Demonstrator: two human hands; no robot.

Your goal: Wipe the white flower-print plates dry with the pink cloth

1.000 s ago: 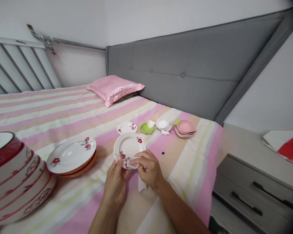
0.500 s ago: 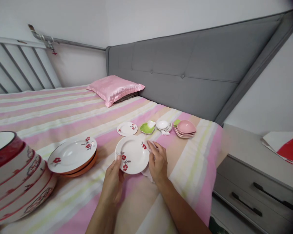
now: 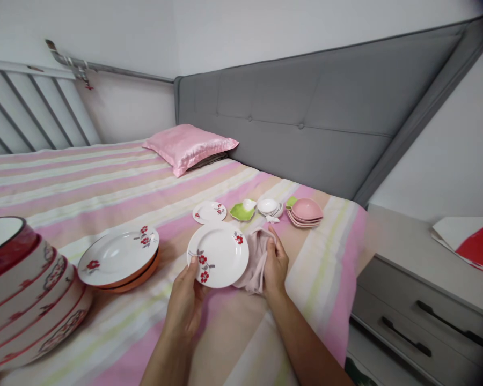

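Observation:
My left hand [image 3: 188,295] grips the lower left rim of a white plate [image 3: 219,254] with red flowers, thumb on top and fingers underneath. A pale pink cloth [image 3: 255,262] is in my right hand [image 3: 276,262], just right of the plate; part of it hangs behind the plate's edge. Beyond the plate lie a smaller flowered plate [image 3: 209,212], a green leaf-shaped dish [image 3: 242,211], some small white bowls [image 3: 268,206] and a stack of pink dishes [image 3: 307,210].
At the left stands a tall stack of bowls [image 3: 28,300], beside a flowered plate [image 3: 118,254] resting on orange-sided dishes [image 3: 140,276]. A pink pillow [image 3: 191,145] lies near the grey headboard [image 3: 285,112]. To the right is a nightstand [image 3: 422,305] with drawers.
My right hand has moved right, off the plate's edge, and the cloth now shows spread out beside the plate. My left hand keeps its hold, with the plate shifted slightly left.

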